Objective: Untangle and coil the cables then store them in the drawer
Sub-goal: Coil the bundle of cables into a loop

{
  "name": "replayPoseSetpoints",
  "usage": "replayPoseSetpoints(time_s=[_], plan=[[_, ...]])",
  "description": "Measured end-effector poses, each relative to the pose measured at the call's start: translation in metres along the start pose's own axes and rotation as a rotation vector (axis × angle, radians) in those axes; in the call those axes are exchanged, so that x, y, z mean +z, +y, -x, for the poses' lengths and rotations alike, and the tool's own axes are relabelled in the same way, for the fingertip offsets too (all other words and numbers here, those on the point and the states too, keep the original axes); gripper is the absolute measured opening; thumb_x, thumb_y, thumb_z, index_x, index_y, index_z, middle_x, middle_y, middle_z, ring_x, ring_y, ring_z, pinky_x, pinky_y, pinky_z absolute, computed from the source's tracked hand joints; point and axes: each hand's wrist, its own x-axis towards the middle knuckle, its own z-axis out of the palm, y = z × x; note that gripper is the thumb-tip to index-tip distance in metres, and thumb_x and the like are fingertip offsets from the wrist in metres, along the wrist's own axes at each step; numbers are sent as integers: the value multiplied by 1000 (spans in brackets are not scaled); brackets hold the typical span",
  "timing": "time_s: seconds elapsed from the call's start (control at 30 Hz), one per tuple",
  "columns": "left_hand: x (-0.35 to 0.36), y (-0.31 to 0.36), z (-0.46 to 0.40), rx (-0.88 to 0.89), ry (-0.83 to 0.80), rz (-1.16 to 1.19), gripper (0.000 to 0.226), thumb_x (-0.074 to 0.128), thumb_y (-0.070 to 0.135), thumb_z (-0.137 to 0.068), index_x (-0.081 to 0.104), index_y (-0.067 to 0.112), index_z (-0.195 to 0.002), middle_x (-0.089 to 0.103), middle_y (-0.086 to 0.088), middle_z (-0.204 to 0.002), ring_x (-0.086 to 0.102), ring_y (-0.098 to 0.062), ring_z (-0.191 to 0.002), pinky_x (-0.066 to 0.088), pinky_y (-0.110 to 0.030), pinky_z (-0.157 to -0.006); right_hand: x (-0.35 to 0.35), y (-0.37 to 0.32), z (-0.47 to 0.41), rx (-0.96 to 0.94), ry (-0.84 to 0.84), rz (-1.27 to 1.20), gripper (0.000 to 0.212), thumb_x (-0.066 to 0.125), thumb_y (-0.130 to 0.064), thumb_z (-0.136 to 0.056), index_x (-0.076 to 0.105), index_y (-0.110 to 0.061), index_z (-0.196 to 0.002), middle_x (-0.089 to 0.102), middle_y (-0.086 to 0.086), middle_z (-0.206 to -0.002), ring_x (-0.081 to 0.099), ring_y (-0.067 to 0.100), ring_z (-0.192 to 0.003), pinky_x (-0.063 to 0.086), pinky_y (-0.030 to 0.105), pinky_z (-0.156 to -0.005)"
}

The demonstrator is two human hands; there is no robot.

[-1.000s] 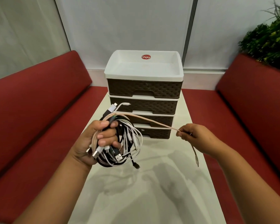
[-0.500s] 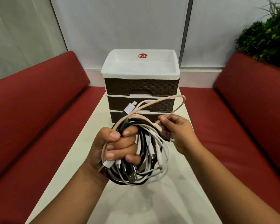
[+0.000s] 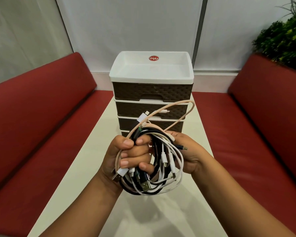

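- A second ago the right hand [image 3: 186, 151] had the pink cable [image 3: 186, 115] stretched out to the side; now it's back against the bundle [image 3: 154, 168], the cable arching in a loop.
- Left hand [image 3: 126, 156] clenched round the bundle, held above the table [image 3: 85, 159], probably anchoring it.
- Right fingers pinch the pink cable, seemingly to wind it.
- Drawer unit [image 3: 152, 93] behind: visible drawers closed.

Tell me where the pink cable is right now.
In the head view, the pink cable loops up from the cable bundle at centre, in front of the drawer unit, pinched by the right hand.
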Motion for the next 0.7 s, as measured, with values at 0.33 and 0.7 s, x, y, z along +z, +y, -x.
replayPoseSetpoints(time_s=[0.33,0.7], plan=[[-13,3,4,-90,117,0,9,52,8,-84,55,5,-92,42,5,-57,43,-8,-49,46,-27,-77,-3,4,-4,37,-42,-175,55,54,-43,-89,59,-3,-126,61,21,-114,59,35,-106,46,46,-96],[-63,-2,2,-23,234,-130,13,74,14,-76,67,5,-83,54,2,-59,57,-10,-60,53,-32,-82,-10,1,-2,-55,-158,23,105,94,-33,-52,41,-18,-141,63,17,-126,59,35,-117,38,55,-108]])
